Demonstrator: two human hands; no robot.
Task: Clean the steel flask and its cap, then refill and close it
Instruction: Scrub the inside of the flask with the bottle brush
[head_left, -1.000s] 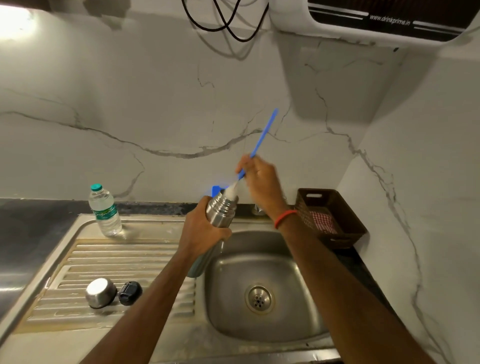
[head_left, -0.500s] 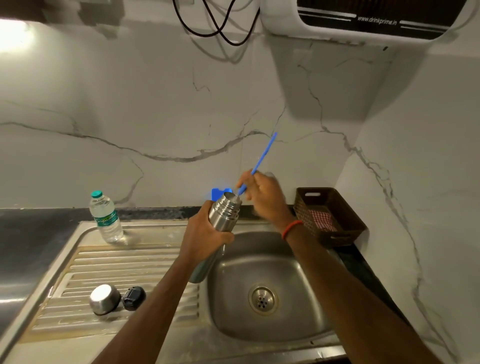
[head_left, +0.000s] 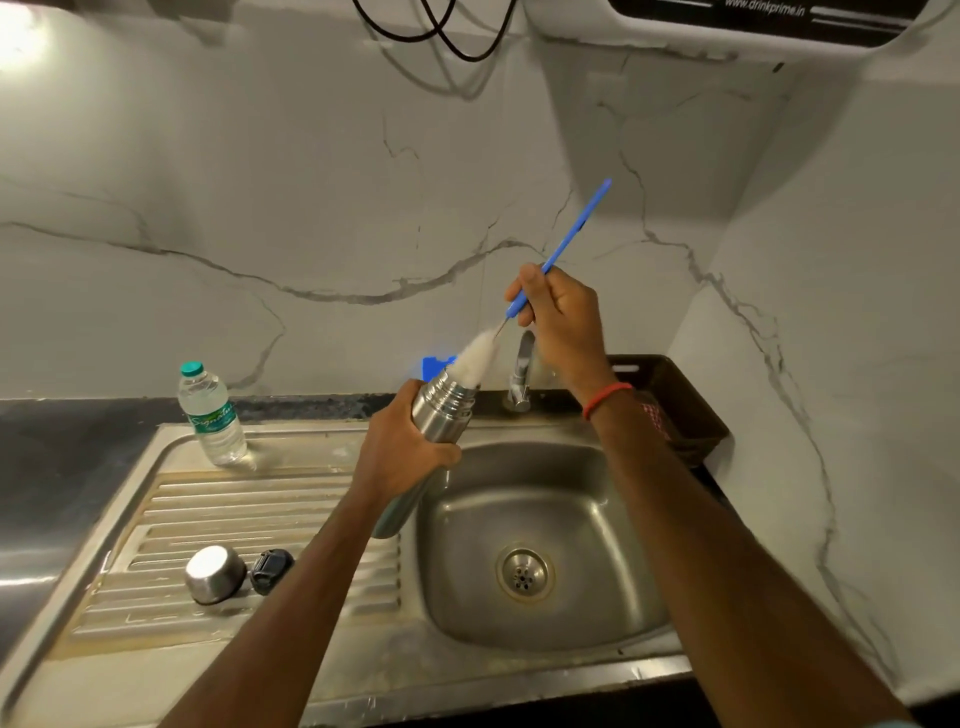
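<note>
— Where is the steel flask (head_left: 442, 415)?
— In the centre of the frame, tilted. Its mouth points up toward the tap (head_left: 522, 374) and its base hangs low over the left edge of the sink basin (head_left: 597, 519). The left hand (head_left: 400, 454) wraps its fingers round the body just below the neck.

— And the right hand (head_left: 563, 314)?
— It is above and to the right of the flask's mouth, fingers curled round the blue handle of a bottle brush (head_left: 571, 231). The handle slants toward the upper right. The white bristles (head_left: 475, 358) stick partly out of the mouth.

— The cap?
— The steel cap (head_left: 214, 574) lies on the drainboard (head_left: 249, 509) at lower left, with a black stopper (head_left: 271, 570) close against its right side.

— Anything else?
— A plastic water bottle (head_left: 212, 415) stands upright at the back of the drainboard. A brown basket (head_left: 685, 410) sits to the right of the tap.
</note>
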